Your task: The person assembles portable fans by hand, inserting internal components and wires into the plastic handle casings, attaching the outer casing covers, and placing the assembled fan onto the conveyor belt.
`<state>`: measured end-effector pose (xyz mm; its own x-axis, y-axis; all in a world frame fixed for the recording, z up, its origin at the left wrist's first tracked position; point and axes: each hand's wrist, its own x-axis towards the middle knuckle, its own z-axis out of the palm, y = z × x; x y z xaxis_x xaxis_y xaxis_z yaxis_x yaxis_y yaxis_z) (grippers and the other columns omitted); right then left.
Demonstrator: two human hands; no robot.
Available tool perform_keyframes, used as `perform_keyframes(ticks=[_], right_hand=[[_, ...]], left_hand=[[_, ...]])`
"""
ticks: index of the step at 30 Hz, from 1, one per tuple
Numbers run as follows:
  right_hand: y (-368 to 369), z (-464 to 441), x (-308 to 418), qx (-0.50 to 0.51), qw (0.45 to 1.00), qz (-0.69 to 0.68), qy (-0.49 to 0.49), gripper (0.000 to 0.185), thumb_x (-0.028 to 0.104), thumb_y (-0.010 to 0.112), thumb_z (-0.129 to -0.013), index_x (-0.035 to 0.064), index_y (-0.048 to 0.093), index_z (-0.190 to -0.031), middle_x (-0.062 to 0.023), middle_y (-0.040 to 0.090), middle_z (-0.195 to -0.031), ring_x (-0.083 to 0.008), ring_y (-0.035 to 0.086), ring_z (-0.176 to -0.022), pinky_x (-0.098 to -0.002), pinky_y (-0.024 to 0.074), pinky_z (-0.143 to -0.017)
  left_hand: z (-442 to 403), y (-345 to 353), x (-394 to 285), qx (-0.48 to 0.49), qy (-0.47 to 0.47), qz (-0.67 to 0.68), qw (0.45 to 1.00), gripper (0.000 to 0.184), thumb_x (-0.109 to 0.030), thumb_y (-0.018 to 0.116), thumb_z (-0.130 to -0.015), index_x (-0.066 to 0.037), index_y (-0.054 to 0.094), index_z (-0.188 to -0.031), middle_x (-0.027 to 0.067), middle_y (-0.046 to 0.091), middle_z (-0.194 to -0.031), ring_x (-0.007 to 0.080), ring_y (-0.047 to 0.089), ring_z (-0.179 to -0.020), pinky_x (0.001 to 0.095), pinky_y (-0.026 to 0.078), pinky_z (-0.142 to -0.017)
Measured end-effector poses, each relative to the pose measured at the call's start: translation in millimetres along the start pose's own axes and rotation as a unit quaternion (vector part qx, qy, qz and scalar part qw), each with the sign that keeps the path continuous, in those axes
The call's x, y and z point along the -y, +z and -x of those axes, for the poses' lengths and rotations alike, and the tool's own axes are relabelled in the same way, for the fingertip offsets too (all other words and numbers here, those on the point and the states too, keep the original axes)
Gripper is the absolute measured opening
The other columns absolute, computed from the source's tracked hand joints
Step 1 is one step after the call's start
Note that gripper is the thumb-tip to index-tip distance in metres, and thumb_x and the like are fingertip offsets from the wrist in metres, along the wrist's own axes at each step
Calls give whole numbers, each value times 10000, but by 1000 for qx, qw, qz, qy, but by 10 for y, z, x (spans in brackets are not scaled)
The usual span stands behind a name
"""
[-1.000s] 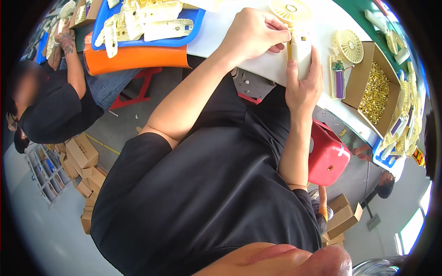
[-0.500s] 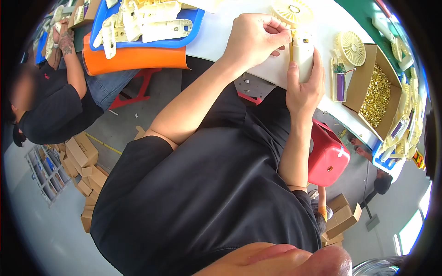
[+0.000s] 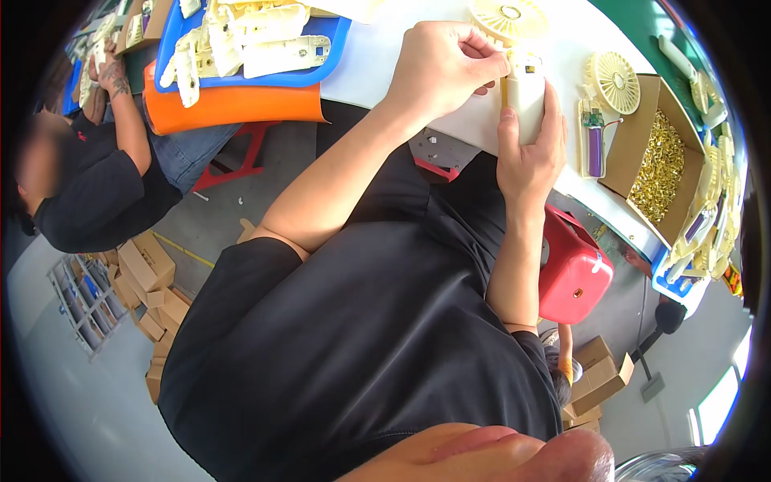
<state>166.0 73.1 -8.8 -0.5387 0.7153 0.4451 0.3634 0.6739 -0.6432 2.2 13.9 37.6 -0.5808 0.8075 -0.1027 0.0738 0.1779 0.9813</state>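
Cream plastic fan [image 3: 527, 95], round-headed

Wearer's two hands [image 3: 442, 68] [image 3: 530, 161]; one held casing [image 3: 527, 104]; two nearby grilles [image 3: 507, 18] [image 3: 613, 83]; one bit-filled box [image 3: 629, 145].

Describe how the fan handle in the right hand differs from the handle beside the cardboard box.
The held handle shows a mostly plain, pale face; the handle beside the box exposes a purple part and a green board.
The held handle is gripped in the right hand; the other handle lies on the table, untouched.
Both are elongated and sit next to round, slotted cream fan heads.
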Motion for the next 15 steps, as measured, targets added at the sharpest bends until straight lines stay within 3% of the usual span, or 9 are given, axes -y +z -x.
perform_keyframes(ticks=[5, 8, 15], right_hand=[[-15, -8, 25, 6, 1000, -4, 11, 614, 158, 711, -866, -54, 521, -1410, -224, 671, -1223, -389, 632, -1062, -471, 514, -936], [-6, -8, 9, 0, 1000, -5, 0, 610, 158, 712, -868, -54, 523, -1409, -225, 672, -1222, -388, 633, -1063, -468, 517, -931], [-13, -11, 2, 0, 1000, -3, -8, 613, 166, 724, -872, -58, 526, -1406, -226, 682, -1200, -386, 644, -1034, -466, 526, -908]], left_hand=[[11, 46, 13, -20, -15, 34, 999, 216, -140, 793, -872, 65, 735, -908, 123, 763, -794, 140, 738, -644, 255, 611, -575], [-24, 110, 155, -5, 2, 45, 999, 219, -116, 714, -967, 86, 727, -1051, 144, 761, -913, 193, 769, -795, 298, 653, -631], [-50, 109, 219, 26, -9, 101, 994, 247, -127, 709, -965, 79, 732, -1098, 148, 760, -934, 195, 767, -787, 298, 647, -603]])
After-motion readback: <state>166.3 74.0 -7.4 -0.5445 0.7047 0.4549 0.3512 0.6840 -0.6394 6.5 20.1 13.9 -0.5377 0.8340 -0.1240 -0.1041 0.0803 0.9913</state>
